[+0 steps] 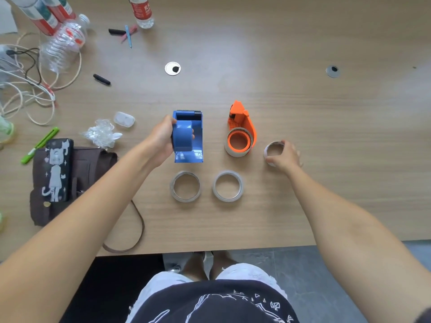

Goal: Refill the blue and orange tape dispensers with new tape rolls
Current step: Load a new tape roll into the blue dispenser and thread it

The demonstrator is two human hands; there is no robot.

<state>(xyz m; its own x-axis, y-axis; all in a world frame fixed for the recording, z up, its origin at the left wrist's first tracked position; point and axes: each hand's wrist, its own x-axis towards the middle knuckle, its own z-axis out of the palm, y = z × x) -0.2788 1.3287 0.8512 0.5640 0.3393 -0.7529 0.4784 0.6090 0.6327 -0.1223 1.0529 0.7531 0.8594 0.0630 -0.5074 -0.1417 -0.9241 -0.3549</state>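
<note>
Both forearms (100,206) are bare, with no sleeves, watch or rings in view on either one. The person wears a dark navy T-shirt (210,304) printed with white line drawings, over pale, light-coloured shorts (242,271) with frayed hems.

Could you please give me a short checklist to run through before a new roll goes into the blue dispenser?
1. Blue dispenser held steady: ok, the left hand grips it round the hub.
2. Blue hub free of an old core: ok, no ring shows round it.
3. Right hand free to pick up a roll: not ok, it holds a bare core at the table.
4. New rolls within reach: ok, the left roll and the right roll lie flat just below the dispensers.
5. Orange dispenser emptied: not ok, a ring still sits round its hub.
6. Blue cutter blade clean: cannot tell.
</note>
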